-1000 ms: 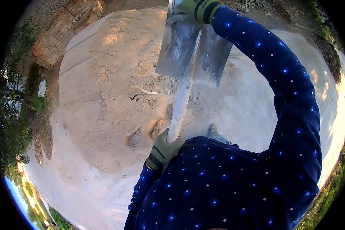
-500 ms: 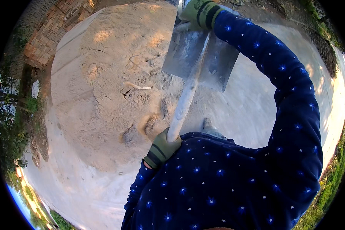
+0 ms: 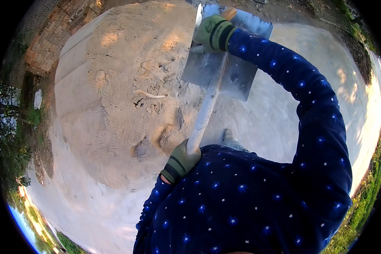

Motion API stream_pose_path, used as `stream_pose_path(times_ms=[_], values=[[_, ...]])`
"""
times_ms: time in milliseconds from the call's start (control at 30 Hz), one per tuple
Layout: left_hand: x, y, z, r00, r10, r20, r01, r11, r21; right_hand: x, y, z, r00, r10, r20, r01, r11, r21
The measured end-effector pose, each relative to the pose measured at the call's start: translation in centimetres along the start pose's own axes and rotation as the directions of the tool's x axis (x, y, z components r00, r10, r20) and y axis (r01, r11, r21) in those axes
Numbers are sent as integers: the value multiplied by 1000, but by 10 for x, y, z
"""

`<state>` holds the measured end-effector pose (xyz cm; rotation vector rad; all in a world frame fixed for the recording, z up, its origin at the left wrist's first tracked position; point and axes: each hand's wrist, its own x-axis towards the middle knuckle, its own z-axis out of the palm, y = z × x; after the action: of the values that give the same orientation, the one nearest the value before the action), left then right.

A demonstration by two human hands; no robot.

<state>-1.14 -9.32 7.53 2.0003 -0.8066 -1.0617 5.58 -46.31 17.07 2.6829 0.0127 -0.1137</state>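
Note:
A shovel point(image 3: 207, 106) slants away from my body, its wide, flat grey metal blade at the far end. Wrapped around its pale wooden handle, close to my waist, is my left hand point(image 3: 181, 161), in a green glove with dark bands. My right hand point(image 3: 216, 34), gloved the same way, is curled against the upper left of the blade. An orange-brown, wood-like piece point(image 3: 229, 13) sticks out just beyond its knuckles. The fingers hide most of whatever the right hand holds. Smears of pale dust mark the blade.
A broad sand pile point(image 3: 127, 67) lies to the left, with a pale curved stick point(image 3: 150, 94) on it. Smooth concrete point(image 3: 283, 127) spreads to the right. Stacked bricks point(image 3: 51, 40) stand at the far left. My shoe point(image 3: 228, 134) shows beside the shovel handle.
My right hand has moved nearer and slightly left across the blade, exposing the blade's far edge and the wood-like piece. My left hand keeps its hold on the handle.

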Motion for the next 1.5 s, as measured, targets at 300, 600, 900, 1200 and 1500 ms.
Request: stream_pose_path(times_ms=[300, 600, 900, 1200, 1500], values=[[8, 3, -1, 998, -61, 22, 61, 998, 15, -3, -3, 12, 998, 48, 33, -50, 995, 85], [3, 3, 5, 997, -36, -68, 41, 997, 72, -12, -2, -2, 995, 75, 59, -84, 981, 173], [7, -4, 1, 997, 64, -31, -62, 997, 49, -16, 15, 22, 989, 144, 19, -144, 959, 244], [8, -21, -1, 994, -52, -100, 59, 996, 61, -32, 10, 27, 949, 210, 234, -269, 929, 255], [8, -26, 11, 971, -105, -214, 149, 968, 201, -20, -49, 6, 941, 129, 314, -208, 950, 233]])
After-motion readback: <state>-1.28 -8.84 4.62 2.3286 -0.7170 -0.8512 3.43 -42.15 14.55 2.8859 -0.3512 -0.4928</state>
